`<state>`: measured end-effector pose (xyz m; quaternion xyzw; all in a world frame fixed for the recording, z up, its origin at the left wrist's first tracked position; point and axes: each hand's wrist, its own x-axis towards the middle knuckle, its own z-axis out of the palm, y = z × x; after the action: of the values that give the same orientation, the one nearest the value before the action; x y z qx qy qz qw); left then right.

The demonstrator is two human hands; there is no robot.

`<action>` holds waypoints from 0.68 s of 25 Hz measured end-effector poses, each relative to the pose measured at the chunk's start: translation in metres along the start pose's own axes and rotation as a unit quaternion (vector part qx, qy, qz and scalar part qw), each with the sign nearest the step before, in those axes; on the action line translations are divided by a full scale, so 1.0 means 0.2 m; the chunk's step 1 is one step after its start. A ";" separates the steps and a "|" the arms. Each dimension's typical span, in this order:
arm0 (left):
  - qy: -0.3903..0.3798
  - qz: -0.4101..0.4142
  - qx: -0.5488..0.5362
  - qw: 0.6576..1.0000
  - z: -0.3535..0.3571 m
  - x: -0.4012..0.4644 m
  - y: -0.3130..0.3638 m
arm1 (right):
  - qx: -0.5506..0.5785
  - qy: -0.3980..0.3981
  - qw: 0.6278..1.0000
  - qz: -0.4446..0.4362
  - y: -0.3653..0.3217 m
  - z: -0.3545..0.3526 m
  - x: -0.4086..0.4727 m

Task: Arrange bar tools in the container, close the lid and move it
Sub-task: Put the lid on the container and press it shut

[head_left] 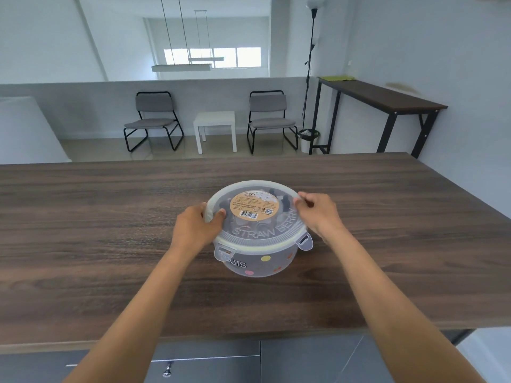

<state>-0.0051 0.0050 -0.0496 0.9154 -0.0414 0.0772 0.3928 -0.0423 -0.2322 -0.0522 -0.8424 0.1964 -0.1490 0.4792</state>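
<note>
**Lid on the round container**

We see a round clear container (258, 262) standing upright on the worktop (110, 217), with dark things dimly visible inside. Its lid (249, 236) sits tilted, the far edge raised. Our left hand (193, 228) and right hand (318, 214) pinch the lid rim on both sides.

Looks like a home, an open-plan living and dining area seen from behind a kitchen-style counter (110, 217) of dark wood grain. Grey cabinet fronts (210, 360) with a small metal knob (167, 369) below its near edge. Beyond it, two grey padded chairs (153, 120) flanking a white side table (215, 128), a black floor lamp (312, 64), a tall console table (381, 100) against the wall. Pendant lights (181, 67) hanging further back, possibly over a stairwell.
</note>
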 end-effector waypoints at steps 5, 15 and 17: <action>-0.004 0.003 -0.009 1.000 0.00 0.00 -0.01 | 0.029 -0.007 1.000 -0.001 0.01 0.00 0.00; -0.070 0.112 0.125 0.983 0.05 0.15 0.19 | -0.110 -0.112 0.942 -0.296 0.15 -0.14 -0.24; -0.136 0.126 0.166 0.968 0.10 0.22 0.26 | -0.159 -0.119 0.933 -0.300 0.19 -0.18 -0.25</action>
<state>0.0325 -0.0464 -0.0177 0.9571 -0.1965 0.0069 0.2128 -0.1087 -0.2539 -0.0702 -0.9387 -0.1028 -0.1513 0.2922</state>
